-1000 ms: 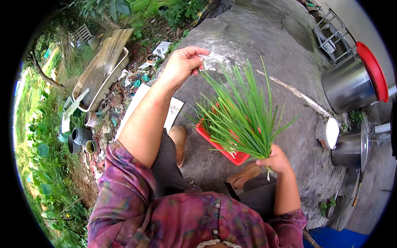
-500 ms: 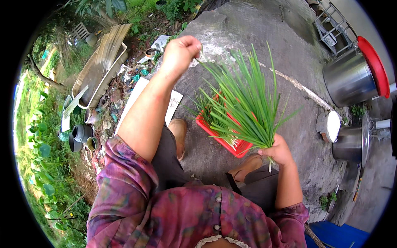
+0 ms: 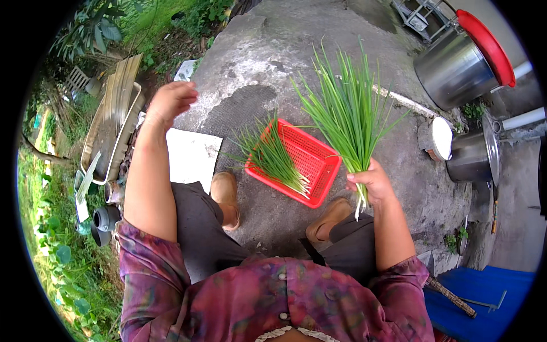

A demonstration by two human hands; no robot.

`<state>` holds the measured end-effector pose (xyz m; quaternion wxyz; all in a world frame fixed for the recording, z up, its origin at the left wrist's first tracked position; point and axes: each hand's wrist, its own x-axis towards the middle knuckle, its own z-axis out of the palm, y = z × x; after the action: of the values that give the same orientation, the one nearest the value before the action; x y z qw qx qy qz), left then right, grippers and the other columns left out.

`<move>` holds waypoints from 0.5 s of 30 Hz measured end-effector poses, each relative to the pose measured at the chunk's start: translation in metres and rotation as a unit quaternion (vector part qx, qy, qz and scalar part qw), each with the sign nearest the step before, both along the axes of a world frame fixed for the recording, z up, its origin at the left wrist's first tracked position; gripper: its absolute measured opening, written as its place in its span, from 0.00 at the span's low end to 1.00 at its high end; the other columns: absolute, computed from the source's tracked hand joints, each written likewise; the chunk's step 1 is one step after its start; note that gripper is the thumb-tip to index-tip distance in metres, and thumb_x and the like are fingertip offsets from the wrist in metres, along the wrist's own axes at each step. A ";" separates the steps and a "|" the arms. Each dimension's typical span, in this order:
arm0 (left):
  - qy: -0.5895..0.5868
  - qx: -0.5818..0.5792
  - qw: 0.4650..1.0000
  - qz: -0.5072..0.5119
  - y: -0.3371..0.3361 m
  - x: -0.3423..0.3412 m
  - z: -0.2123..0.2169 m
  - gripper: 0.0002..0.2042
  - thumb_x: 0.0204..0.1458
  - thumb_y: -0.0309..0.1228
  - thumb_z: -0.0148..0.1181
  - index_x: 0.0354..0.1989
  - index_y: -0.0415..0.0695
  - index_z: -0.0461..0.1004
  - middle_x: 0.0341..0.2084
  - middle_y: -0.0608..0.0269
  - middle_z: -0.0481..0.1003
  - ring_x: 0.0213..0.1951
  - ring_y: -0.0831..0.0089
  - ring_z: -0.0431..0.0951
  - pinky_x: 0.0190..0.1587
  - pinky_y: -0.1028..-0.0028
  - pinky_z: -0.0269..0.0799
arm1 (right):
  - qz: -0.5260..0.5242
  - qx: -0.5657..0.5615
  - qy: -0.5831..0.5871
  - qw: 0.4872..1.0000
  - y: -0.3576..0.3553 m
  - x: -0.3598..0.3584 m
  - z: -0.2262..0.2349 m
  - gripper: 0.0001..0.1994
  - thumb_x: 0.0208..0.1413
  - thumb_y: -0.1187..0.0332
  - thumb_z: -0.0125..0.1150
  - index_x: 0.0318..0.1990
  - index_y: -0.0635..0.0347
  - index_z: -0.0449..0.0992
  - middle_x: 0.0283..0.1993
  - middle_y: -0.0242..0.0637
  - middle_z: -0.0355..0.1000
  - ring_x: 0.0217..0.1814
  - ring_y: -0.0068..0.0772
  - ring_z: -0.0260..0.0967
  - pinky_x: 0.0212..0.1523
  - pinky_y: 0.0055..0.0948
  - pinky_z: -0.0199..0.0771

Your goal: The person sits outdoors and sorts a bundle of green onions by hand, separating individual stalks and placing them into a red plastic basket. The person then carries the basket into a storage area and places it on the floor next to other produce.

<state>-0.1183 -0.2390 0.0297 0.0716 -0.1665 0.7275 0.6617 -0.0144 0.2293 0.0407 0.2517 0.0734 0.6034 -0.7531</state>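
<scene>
My right hand [image 3: 373,181] is closed round the white root ends of a bunch of green onions [image 3: 350,108]. Their long green leaves fan upward and away from me. Out to the left, my left hand [image 3: 172,104] is raised with its fingers loosely stretched and nothing visible in them. A red plastic basket [image 3: 323,188] with slotted sides sits on the ground between and beyond my feet. More green onions [image 3: 279,157] lie along its left side, white ends toward me, with some leaf tips hanging over the rim.
A white board [image 3: 194,157] lies left of my feet. Farther left are a long pale tub [image 3: 94,157] and dark pots [image 3: 105,218]. On the right stand a large steel pot [image 3: 453,71] with a red basin, a white-topped container [image 3: 441,138] and another pot [image 3: 470,157].
My left hand has swung left, away from the leaf tips, and its pinch has loosened. My right hand still grips the bunch, which no longer covers the basket.
</scene>
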 end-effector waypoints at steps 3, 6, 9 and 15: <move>-0.052 0.007 0.955 -0.291 0.097 0.020 0.012 0.20 0.52 0.42 0.59 0.46 0.39 0.73 0.37 0.61 0.77 0.40 0.73 0.76 0.48 0.73 0.69 | 0.026 -0.118 -0.001 0.993 -0.011 -0.001 0.000 0.16 0.39 0.76 0.62 0.39 0.66 0.70 0.23 0.35 0.67 0.18 0.25 0.61 0.26 0.28 0.67; -0.037 0.040 0.861 -0.506 0.174 0.052 0.005 0.30 0.49 0.43 0.62 0.57 0.37 0.65 0.47 0.53 0.72 0.52 0.68 0.69 0.58 0.71 0.60 | 0.047 -0.189 -0.014 0.981 -0.023 0.001 -0.002 0.18 0.39 0.72 0.63 0.40 0.65 0.69 0.22 0.36 0.66 0.19 0.27 0.62 0.31 0.34 0.68; -0.112 0.277 0.818 -0.491 0.219 0.078 0.001 0.42 0.45 0.38 0.67 0.65 0.39 0.48 0.59 0.51 0.58 0.59 0.63 0.60 0.58 0.66 0.59 | 0.075 -0.233 -0.029 0.969 -0.034 0.007 0.001 0.15 0.39 0.70 0.65 0.35 0.63 0.69 0.22 0.35 0.65 0.19 0.27 0.63 0.33 0.35 0.69; -0.078 0.438 0.820 -0.361 0.226 0.079 0.008 0.28 0.42 0.29 0.68 0.54 0.37 0.65 0.41 0.55 0.74 0.45 0.64 0.73 0.52 0.65 0.66 | 0.179 -0.248 -0.096 0.947 -0.040 0.018 -0.018 0.13 0.38 0.69 0.67 0.31 0.63 0.71 0.23 0.34 0.66 0.21 0.28 0.65 0.37 0.37 0.71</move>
<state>-0.0389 -0.0131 0.0379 0.4270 0.1056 0.3612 0.8223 0.0041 0.1888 0.0223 0.4492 -0.0284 0.3736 -0.8110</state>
